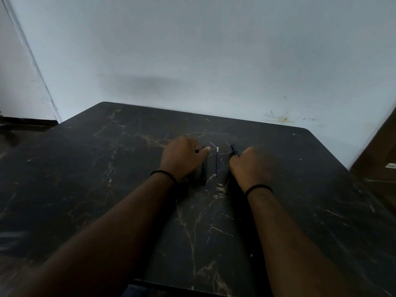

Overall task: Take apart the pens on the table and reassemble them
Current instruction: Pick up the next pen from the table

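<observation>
A thin pen refill point(216, 161) with a white top end lies on the black marble table point(107, 179), between my two hands. My left hand point(182, 159) rests just left of it, fingers curled over a dark pen barrel point(204, 170) lying along the table. My right hand point(248, 166) sits on the right, closed around a dark pen part point(233, 150) whose tip sticks out past the knuckles. How firmly each hand grips is hard to see in the dim light.
The table's far edge point(192, 113) meets a pale wall. A brown piece of furniture point(381, 159) stands past the right edge. Both wrists wear black bands.
</observation>
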